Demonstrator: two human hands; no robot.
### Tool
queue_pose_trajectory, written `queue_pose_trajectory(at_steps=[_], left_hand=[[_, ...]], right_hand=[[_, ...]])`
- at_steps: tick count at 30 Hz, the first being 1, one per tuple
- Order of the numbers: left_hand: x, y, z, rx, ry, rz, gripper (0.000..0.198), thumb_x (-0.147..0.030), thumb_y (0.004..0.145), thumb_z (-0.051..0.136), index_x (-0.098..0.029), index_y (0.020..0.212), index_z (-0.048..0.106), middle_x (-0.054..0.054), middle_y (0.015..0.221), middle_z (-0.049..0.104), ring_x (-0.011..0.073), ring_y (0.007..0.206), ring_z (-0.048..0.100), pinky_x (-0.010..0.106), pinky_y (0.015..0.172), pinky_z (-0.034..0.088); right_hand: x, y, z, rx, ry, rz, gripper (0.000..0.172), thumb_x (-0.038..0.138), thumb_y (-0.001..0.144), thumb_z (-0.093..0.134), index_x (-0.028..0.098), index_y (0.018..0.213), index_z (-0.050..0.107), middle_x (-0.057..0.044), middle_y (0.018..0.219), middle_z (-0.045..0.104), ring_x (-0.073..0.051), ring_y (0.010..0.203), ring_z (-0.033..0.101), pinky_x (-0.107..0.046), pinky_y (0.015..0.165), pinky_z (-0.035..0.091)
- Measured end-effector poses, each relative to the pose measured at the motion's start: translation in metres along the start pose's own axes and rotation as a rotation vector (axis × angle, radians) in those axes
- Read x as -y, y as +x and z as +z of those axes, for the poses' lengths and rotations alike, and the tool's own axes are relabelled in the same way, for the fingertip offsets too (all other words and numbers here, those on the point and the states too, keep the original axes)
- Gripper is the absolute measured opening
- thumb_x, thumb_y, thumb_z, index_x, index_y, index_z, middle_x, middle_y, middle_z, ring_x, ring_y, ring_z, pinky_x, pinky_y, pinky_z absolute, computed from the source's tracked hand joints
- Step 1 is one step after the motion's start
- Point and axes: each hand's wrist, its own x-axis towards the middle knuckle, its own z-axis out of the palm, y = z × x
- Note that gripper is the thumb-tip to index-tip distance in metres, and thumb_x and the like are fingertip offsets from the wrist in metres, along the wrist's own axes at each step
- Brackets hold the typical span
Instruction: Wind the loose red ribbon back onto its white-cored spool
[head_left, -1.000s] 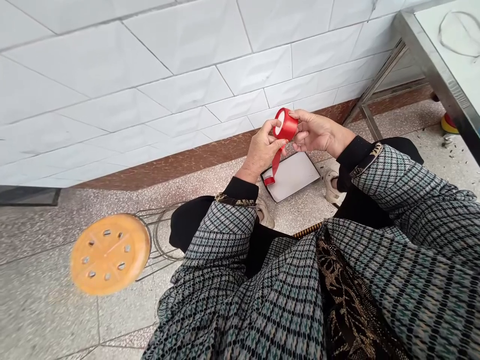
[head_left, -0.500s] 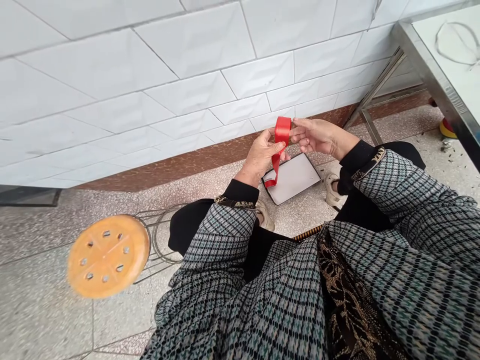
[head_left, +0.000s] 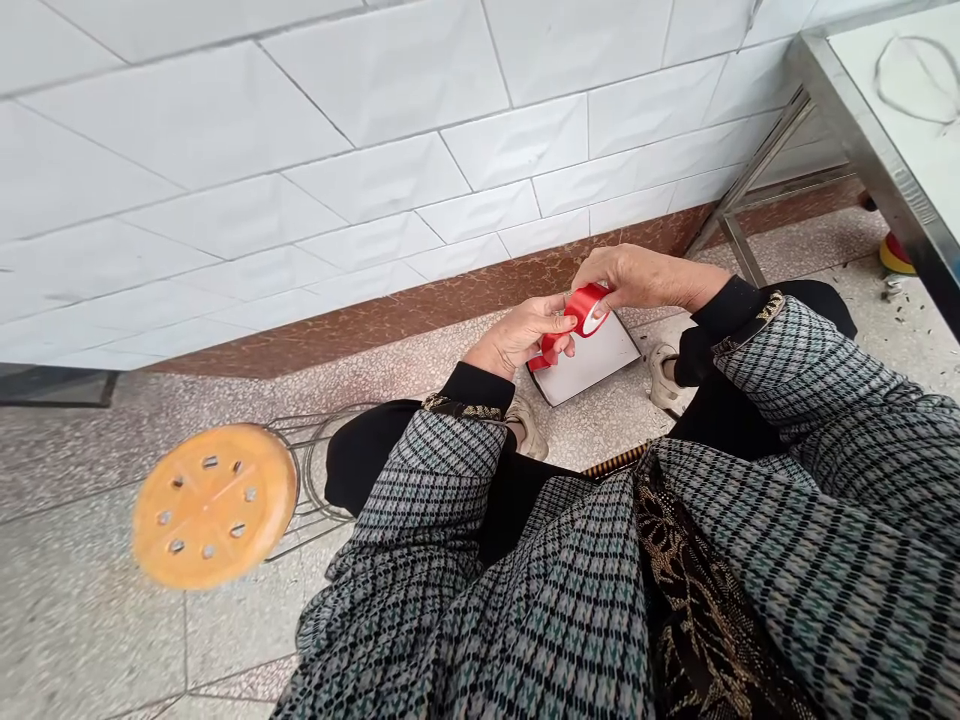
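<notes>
Between my hands is a roll of red ribbon point(head_left: 585, 309) on a white core, tilted so that its round side shows. My right hand point(head_left: 621, 278) grips the roll from the right, thumb by the core. My left hand point(head_left: 525, 335) pinches the ribbon at the roll's left side, with a loose red end hanging below the fingers. Below them a flat white board or box with dark edges point(head_left: 585, 365) lies on the floor between my shoes, partly covered by my hands and the ribbon.
An orange round stool point(head_left: 214, 505) with metal wire legs is at the left. A metal-framed table point(head_left: 862, 130) with a loop of thin wire point(head_left: 916, 80) on it stands at the right. Ahead is a white tiled wall point(head_left: 405, 90). A red and yellow object point(head_left: 895, 255) sits under the table.
The roll has come lower and turned, so its white core now shows. My right hand, fingers spread beside the roll before, has closed on it.
</notes>
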Motion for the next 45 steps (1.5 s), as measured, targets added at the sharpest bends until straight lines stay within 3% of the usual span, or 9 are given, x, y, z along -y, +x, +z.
queue_pose_trajectory(at_steps=[5, 13, 21, 26, 31, 36, 40, 45], left_hand=[[-0.001, -0.003, 0.007, -0.030, -0.016, 0.055, 0.045, -0.043, 0.081, 0.095, -0.019, 0.110, 0.071, -0.008, 0.055, 0.059, 0.0139, 0.052, 0.066, 0.031, 0.068, 0.065], [-0.001, -0.005, 0.011, -0.096, -0.007, 0.136, 0.040, -0.044, 0.087, 0.090, -0.019, 0.108, 0.069, -0.004, 0.060, 0.066, 0.0132, 0.053, 0.066, 0.028, 0.063, 0.062], [0.002, -0.007, 0.006, -0.013, -0.038, 0.176, 0.064, -0.053, 0.081, 0.095, -0.019, 0.128, 0.068, -0.002, 0.060, 0.071, 0.0183, 0.052, 0.070, 0.032, 0.062, 0.063], [0.002, -0.005, 0.009, -0.025, -0.059, 0.198, 0.067, -0.054, 0.080, 0.095, -0.019, 0.130, 0.065, -0.002, 0.064, 0.072, 0.0201, 0.056, 0.074, 0.034, 0.064, 0.064], [0.002, 0.000, 0.009, -0.002, -0.058, 0.266, 0.067, -0.055, 0.075, 0.100, -0.019, 0.119, 0.065, 0.000, 0.073, 0.076, 0.0225, 0.066, 0.081, 0.035, 0.070, 0.066], [0.004, 0.000, 0.005, 0.038, -0.040, 0.248, 0.064, -0.053, 0.076, 0.100, -0.016, 0.115, 0.063, 0.001, 0.072, 0.076, 0.0230, 0.068, 0.082, 0.037, 0.079, 0.067], [0.007, -0.001, 0.005, 0.015, 0.008, 0.120, 0.050, -0.044, 0.087, 0.093, -0.014, 0.115, 0.065, 0.002, 0.068, 0.074, 0.0222, 0.066, 0.079, 0.035, 0.071, 0.065], [0.014, 0.004, 0.007, 0.022, 0.013, 0.036, 0.035, -0.035, 0.086, 0.093, -0.016, 0.101, 0.067, 0.002, 0.063, 0.072, 0.0176, 0.060, 0.074, 0.033, 0.069, 0.063]], right_hand=[[-0.011, -0.003, -0.005, -0.011, -0.042, 0.073, 0.021, 0.017, 0.073, 0.096, 0.025, 0.079, 0.077, -0.001, 0.083, 0.071, -0.020, 0.084, 0.060, -0.033, 0.080, 0.047], [-0.005, -0.006, -0.009, -0.105, 0.175, 0.233, 0.022, 0.004, 0.075, 0.090, 0.021, 0.086, 0.080, -0.001, 0.087, 0.074, -0.021, 0.090, 0.063, -0.032, 0.080, 0.047], [0.002, -0.011, -0.006, -0.100, 0.510, 0.261, 0.021, 0.026, 0.080, 0.094, 0.021, 0.093, 0.079, 0.001, 0.088, 0.078, -0.018, 0.088, 0.066, -0.030, 0.082, 0.055], [0.000, -0.010, -0.003, -0.161, 0.579, 0.272, 0.023, 0.025, 0.075, 0.097, 0.022, 0.090, 0.080, 0.001, 0.090, 0.080, -0.018, 0.089, 0.069, -0.028, 0.080, 0.056], [-0.008, -0.009, 0.005, -0.178, 0.593, 0.239, 0.023, 0.029, 0.075, 0.097, 0.023, 0.086, 0.078, 0.001, 0.091, 0.079, -0.017, 0.089, 0.069, -0.029, 0.083, 0.057], [-0.029, -0.009, -0.001, -0.047, 0.425, 0.167, 0.028, 0.038, 0.081, 0.092, 0.023, 0.101, 0.081, -0.001, 0.100, 0.081, -0.020, 0.097, 0.069, -0.035, 0.091, 0.057], [-0.043, -0.007, -0.011, 0.069, 0.075, 0.089, 0.032, 0.035, 0.082, 0.090, 0.022, 0.111, 0.083, -0.005, 0.110, 0.081, -0.025, 0.104, 0.069, -0.043, 0.099, 0.055], [-0.042, -0.007, 0.000, 0.164, -0.208, -0.122, 0.017, 0.031, 0.089, 0.089, 0.026, 0.104, 0.084, -0.007, 0.112, 0.080, -0.029, 0.112, 0.065, -0.050, 0.110, 0.050]])
